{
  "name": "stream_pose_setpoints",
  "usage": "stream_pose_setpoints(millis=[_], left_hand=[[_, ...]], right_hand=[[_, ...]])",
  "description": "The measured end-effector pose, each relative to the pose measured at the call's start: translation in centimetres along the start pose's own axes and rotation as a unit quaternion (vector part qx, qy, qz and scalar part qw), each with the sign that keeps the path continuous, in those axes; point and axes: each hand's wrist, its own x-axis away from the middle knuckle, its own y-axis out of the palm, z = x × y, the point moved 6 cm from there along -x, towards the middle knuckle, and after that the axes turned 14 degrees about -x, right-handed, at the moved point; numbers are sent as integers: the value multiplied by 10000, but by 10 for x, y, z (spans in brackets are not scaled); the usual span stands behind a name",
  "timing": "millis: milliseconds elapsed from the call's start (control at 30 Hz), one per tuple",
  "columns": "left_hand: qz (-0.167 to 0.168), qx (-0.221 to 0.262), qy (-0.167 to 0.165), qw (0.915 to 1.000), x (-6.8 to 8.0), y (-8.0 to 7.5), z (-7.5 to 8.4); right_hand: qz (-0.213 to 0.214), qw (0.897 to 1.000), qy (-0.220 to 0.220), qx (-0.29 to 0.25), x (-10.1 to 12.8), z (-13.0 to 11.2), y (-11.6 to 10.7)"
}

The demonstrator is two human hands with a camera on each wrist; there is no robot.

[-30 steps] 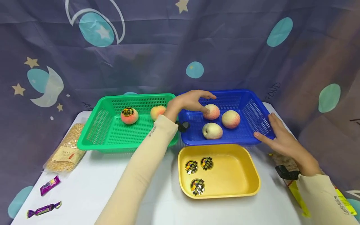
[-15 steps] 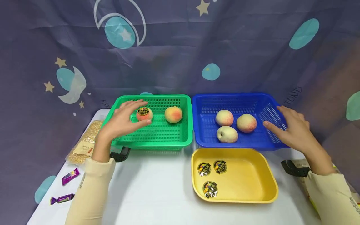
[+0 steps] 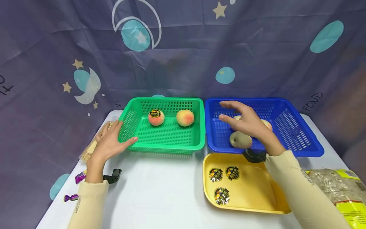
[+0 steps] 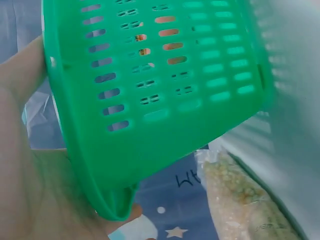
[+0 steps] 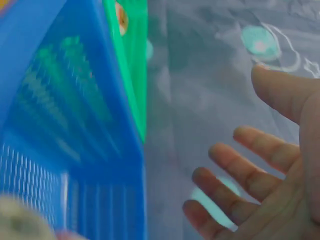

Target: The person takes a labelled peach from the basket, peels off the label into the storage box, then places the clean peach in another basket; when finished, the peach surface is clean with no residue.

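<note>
Two hands worked apart: your left hand [image 3: 110,142] braced the green basket [image 3: 163,144] steady, while your right hand [image 3: 247,122], fingers spread, hovered over the blue basket's [image 3: 300,140] peaches [image 3: 239,140].

Left hand [image 3: 110,143] rests on the green basket's [image 3: 163,148] near-left corner, while the right hand [image 3: 247,122] hovers open over peaches [image 3: 240,140] in the blue basket [image 3: 297,140], yellow tray [image 3: 257,187] in front.

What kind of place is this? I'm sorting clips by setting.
Probably a staged tabletop recording setup, not a kitchen: a moon-and-star curtain backs a white table holding a green basket, blue basket and yellow tray.
</note>
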Motion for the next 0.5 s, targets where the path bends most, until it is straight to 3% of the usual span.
stream_pose_setpoints(millis=[267,500], left_hand=[[53,27,-122,9999,3,6,-7],[251,141,-203,9994,2,10,-9]], right_hand=[[-837,9939,18,-719,-46,1,61],[-1046,9891,-3,-1036,-76,-8,96]])
